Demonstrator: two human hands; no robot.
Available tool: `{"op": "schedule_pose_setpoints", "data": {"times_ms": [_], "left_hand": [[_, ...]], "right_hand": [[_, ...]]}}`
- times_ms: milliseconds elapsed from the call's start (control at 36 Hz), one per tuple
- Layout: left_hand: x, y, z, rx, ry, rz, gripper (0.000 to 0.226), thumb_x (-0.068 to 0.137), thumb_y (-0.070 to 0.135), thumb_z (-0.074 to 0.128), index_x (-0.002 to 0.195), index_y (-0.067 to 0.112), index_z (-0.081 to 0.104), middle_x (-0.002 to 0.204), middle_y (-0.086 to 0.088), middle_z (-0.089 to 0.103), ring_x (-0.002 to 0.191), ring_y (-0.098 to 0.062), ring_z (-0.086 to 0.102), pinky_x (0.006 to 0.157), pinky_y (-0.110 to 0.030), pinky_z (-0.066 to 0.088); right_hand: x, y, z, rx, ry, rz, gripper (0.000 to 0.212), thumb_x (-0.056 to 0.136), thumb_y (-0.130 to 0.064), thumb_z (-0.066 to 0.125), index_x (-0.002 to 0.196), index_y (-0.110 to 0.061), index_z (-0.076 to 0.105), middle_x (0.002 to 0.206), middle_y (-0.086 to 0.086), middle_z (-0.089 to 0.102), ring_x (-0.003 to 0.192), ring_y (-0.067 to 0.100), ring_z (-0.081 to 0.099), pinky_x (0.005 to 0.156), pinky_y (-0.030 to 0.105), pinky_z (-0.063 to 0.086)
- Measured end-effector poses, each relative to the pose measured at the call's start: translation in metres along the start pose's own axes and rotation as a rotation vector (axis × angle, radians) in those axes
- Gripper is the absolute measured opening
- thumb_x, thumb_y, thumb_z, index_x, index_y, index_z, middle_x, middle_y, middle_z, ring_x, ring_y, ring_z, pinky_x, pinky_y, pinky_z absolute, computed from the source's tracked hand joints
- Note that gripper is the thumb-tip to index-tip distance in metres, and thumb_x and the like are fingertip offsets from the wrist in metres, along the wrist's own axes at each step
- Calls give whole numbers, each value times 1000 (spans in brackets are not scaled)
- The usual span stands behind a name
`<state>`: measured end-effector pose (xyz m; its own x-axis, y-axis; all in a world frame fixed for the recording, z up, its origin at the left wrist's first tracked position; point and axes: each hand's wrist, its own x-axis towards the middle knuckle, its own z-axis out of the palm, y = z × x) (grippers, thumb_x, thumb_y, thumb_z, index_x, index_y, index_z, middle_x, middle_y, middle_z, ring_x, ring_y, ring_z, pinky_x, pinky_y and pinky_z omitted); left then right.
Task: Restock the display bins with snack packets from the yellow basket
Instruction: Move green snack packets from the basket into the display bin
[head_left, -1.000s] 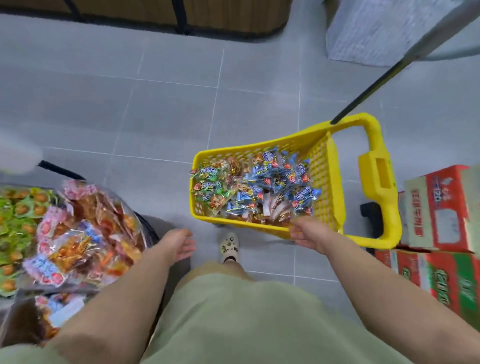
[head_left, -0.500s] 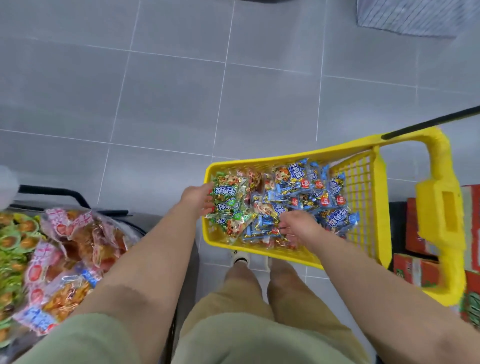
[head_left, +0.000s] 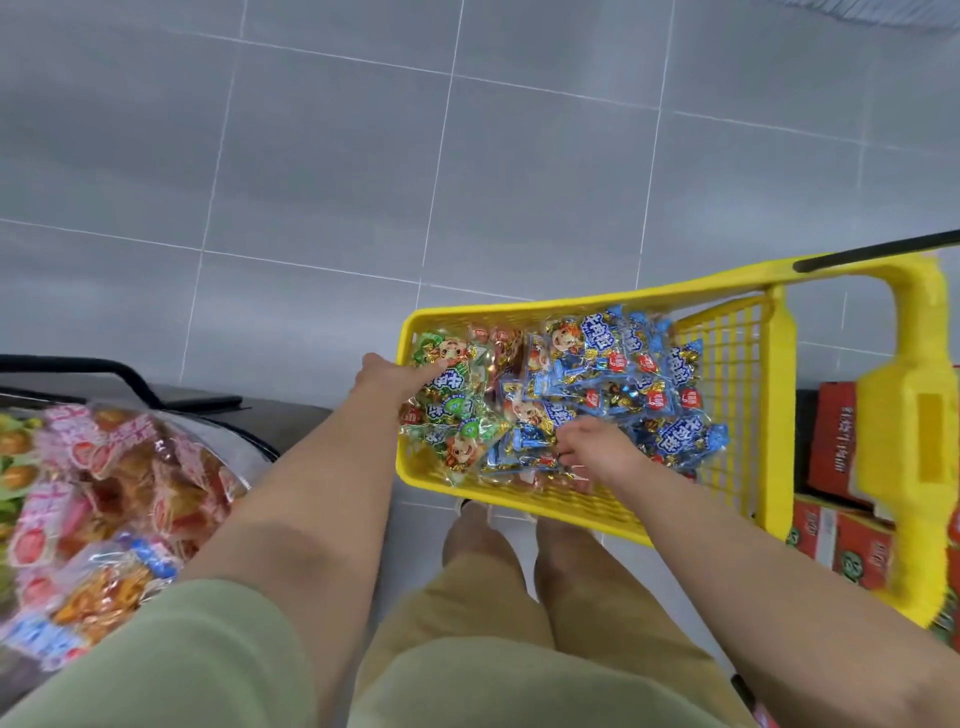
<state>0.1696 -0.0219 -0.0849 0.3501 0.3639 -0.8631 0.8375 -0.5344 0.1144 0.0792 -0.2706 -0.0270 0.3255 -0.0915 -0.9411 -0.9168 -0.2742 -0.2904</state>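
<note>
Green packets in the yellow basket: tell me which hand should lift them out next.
Left. The left hand touches the green packets at the yellow basket's left end, on the side of the display bin. The right hand is down among the blue packets, further from them.

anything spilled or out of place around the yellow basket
Nothing stands out. The snack packets are loosely heaped, but all of them lie inside the yellow basket. None hangs over its rim, and none lies on the grey floor around it.
</note>
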Motion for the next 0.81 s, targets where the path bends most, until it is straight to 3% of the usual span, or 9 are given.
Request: {"op": "schedule_pose_setpoints", "data": {"times_ms": [139,194,278,333,417,500,583,694,806], "left_hand": [[-2,-7,-9,82,-47,107,106,66,66,74,138,-3,39,139,-19,48,124,-35,51,97,-45,48],[-6,-5,-10,54,-63,137,91,70,62,73,128,-4,48,128,-17,55,110,-32,57,76,-39,55],[-14,-3,-13,-133,-126,127,59,75,49,77,101,3,52,92,-7,52,85,-22,51,48,-25,40],[-17,-6,-20,-262,-133,114,46,76,40,79,92,7,51,76,-2,42,71,-16,45,48,-24,40],[-21,-20,-36,-409,-122,149,37,78,35,78,83,11,50,76,-9,43,62,-18,42,53,-24,41],[-23,-48,-49,-638,-133,167,37,79,30,77,104,13,55,99,-11,55,77,-22,52,69,-31,48],[-24,-76,-56,-772,-121,132,48,82,27,75,120,9,51,124,-14,58,103,-30,63,87,-38,55],[-30,-98,-55,-861,-62,134,49,87,22,70,129,10,50,125,-11,62,110,-27,64,77,-31,56],[-39,-108,-50,-979,-48,130,44,90,14,66,130,8,50,115,-6,67,100,-23,67,80,-32,56]], "right_hand": [[7,-21,18,-85,-42,-44,16,90,-13,49,85,0,56,77,9,51,67,20,48,66,37,39],[8,-29,28,-117,-33,-73,23,90,-16,48,96,4,58,77,9,53,71,22,49,69,38,40],[12,-38,44,-193,-23,-135,19,92,-18,48,93,-2,57,75,4,51,68,21,46,65,27,35],[18,-42,54,-244,16,-156,23,92,-22,51,112,-13,58,91,0,56,77,16,51,67,24,37],[27,-48,69,-362,113,-185,45,89,-35,56,127,-11,52,103,8,62,89,23,56,72,28,42],[36,-54,81,-483,173,-143,68,82,-60,54,135,-18,45,122,6,58,123,31,42,92,36,39],[42,-59,92,-525,179,-77,80,75,-68,57,139,-24,38,135,6,50,133,33,30,97,43,36],[48,-59,100,-322,234,-82,76,74,-55,69,139,-30,38,133,4,51,129,27,34,100,40,35],[41,-49,99,-136,336,-181,38,76,-45,71,108,-35,53,103,-9,57,114,23,37,97,44,40]]}}
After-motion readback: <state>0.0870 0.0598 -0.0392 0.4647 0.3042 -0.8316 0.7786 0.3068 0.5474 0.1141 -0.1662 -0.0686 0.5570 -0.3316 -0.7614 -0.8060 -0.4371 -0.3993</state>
